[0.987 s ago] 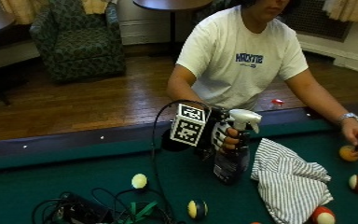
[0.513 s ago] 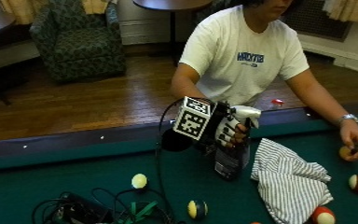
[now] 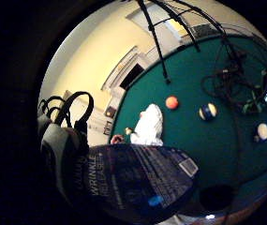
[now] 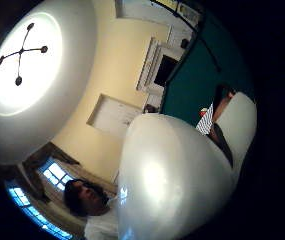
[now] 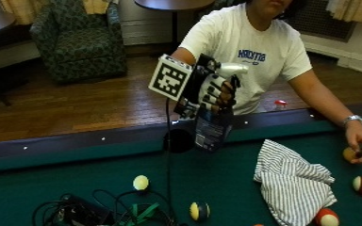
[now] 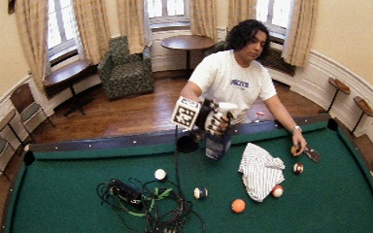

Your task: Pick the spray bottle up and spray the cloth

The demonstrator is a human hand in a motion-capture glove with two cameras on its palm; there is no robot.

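**Now aim right and down toward the cloth**

Your black-gloved right hand (image 5: 215, 92) grips the dark, white-capped plastic spray bottle (image 5: 211, 127), upright above the green felt desk (image 5: 61, 176). The crumpled white striped cloth (image 5: 294, 186) lies lower, to its right.

Daylight came through the windows (image 6: 164, 9), ceiling lamp (image 4: 24, 65) blazed to glare, spray bottle (image 4: 174, 180) loomed blurred, palm views bent at edges

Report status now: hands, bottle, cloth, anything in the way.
Right hand grips bottle, lifted above table. Cloth lies crumpled on felt, beside bottle. Bare hand rests on ball. Nothing between bottle and cloth.
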